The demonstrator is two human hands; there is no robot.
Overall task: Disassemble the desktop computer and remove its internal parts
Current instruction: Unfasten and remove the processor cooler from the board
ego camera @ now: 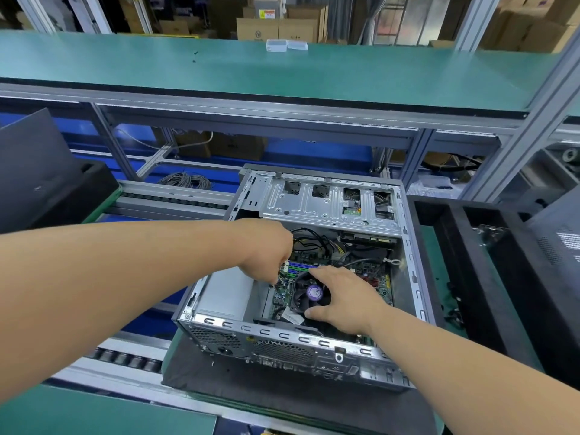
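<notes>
An open desktop computer case lies on its side on a dark mat. Inside I see the motherboard, a grey power supply, a silver drive cage and a black CPU cooler fan with a purple label. My right hand curls around the right side of the fan, thumb at its near edge. My left hand reaches down into the case beside the power supply, fingers pointing at the board left of the fan. Its fingertips are hidden, so I cannot see whether they hold anything.
A black foam tray stands to the right of the case, another black tray to the left. A green shelf spans overhead with a small clear box. Roller conveyor rails run under the mat. Coiled cable lies behind.
</notes>
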